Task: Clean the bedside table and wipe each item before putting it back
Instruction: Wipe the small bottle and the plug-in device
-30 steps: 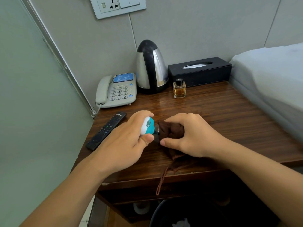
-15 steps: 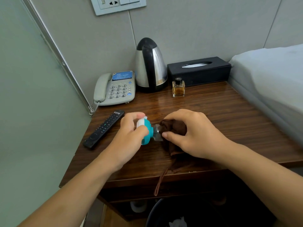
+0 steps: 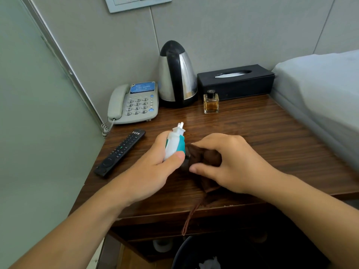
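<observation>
now the small white-and-teal plug-in device w/ two prongs (image 3: 174,143) is gripped in the curled left hand (image 3: 155,169), long axis tilted up-away; its lower end is met from the right by the dark brown cloth (image 3: 202,158), bunched in the right hand (image 3: 231,164), over the wooden bedside table (image 3: 272,136).

hotel-style bedroom, wooden bedside table (image 3: 262,133) against grey wall, bed (image 3: 320,90) alongside, corded phone (image 3: 134,102), kettle (image 3: 176,74), tissue box (image 3: 236,81), TV remote (image 3: 120,152), wall socket panel (image 3: 136,2)
</observation>
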